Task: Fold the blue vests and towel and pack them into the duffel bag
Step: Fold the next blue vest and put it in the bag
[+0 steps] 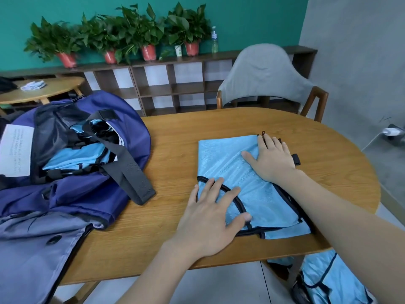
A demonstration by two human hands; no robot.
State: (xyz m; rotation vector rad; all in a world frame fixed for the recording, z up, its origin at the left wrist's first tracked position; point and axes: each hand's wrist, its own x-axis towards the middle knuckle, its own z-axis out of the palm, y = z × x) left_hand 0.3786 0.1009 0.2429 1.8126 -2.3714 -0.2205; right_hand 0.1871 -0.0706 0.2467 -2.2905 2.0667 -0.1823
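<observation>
At centre right of the frame, a light-blue mesh vest with black trim (247, 189) lies partly folded on the oval wooden tabletop (171, 150). To the left, the open navy duffel bag (72, 154) already holds folded light-blue fabric, so packing seems well underway; more light-blue cloth (328, 279) waits below the tabletop edge at lower right. I cannot pick out the towel. Both hands lie flat, fingers spread, gripping nothing: the left hand (212, 218) presses the vest's near left edge, the right hand (271, 159) its far right corner.
</observation>
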